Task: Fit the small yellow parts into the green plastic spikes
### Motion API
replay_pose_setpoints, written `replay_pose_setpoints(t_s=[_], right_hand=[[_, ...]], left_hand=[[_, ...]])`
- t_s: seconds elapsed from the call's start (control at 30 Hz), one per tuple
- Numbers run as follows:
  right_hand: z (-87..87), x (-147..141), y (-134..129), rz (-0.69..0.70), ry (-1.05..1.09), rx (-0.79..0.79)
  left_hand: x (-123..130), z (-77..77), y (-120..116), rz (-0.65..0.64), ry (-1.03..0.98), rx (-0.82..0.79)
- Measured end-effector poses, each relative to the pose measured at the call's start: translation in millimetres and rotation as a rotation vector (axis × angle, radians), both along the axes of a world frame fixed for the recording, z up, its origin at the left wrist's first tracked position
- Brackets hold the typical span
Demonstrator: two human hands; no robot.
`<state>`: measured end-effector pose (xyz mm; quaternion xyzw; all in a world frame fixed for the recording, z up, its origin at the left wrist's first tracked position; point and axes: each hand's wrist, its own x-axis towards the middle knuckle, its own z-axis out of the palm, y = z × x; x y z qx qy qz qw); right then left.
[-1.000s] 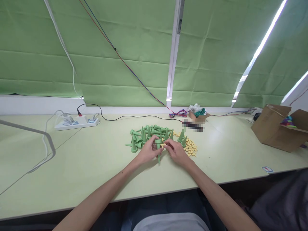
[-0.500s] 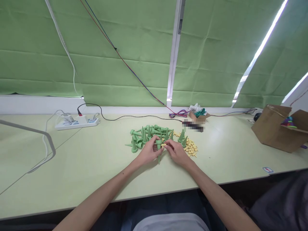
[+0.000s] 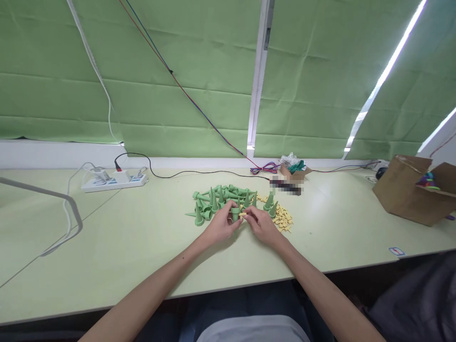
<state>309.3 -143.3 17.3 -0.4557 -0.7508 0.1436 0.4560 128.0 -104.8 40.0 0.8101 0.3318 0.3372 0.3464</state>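
Observation:
My left hand (image 3: 221,225) is closed round a green cone-shaped piece (image 3: 235,213), its wide end up and its point down. From the right, my right hand (image 3: 261,225) pinches a small yellow piece (image 3: 242,214) against the side of the green cone. Behind and left of my hands lies a heap of green cones (image 3: 203,206), some standing point up, others on their sides. Two more green cones (image 3: 273,209) stand just right of my right hand, beside a pile of small yellow pieces (image 3: 283,219).
A white power strip (image 3: 116,181) sits at the back left of the table (image 3: 149,247), with a black cable running right to a blurred dark object (image 3: 286,186). Behind that is a small open box (image 3: 295,173). A large cardboard box (image 3: 406,190) stands at the right.
The green cone in my left hand has tilted slightly, its tip less visible below the hand. Otherwise both hands hold nearly the same place.

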Motion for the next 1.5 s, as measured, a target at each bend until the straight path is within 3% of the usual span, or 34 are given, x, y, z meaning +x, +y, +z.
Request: replay_pose_setpoints(t_s=[0.6, 0.73, 0.9, 1.07, 1.27, 1.5], right_hand=[[-2.6, 0.0, 2.4, -0.016, 0.017, -0.016], [-1.5, -0.6, 3.0, -0.028, 0.017, -0.016], [3.1, -2.2, 0.8, -0.027, 0.036, -0.022], [4.7, -2.6, -0.5, -0.04, 0.044, -0.061], [3.5, -4.7, -0.3, -0.018, 0.062, -0.135], [2.0, -6.2, -0.9, -0.008, 0.064, -0.168]], left_hand=[[-0.1, -0.9, 0.5, 0.001, 0.045, 0.046], [0.8, 1.5, -0.5, 0.005, -0.028, -0.07], [1.9, 8.6, -2.0, -0.11, -0.153, -0.351], [3.4, 9.4, -0.5, -0.153, -0.282, -0.507], [3.6, 8.2, -1.3, -0.15, -0.311, -0.541], [2.1, 6.6, -2.9, -0.128, -0.246, -0.466]])
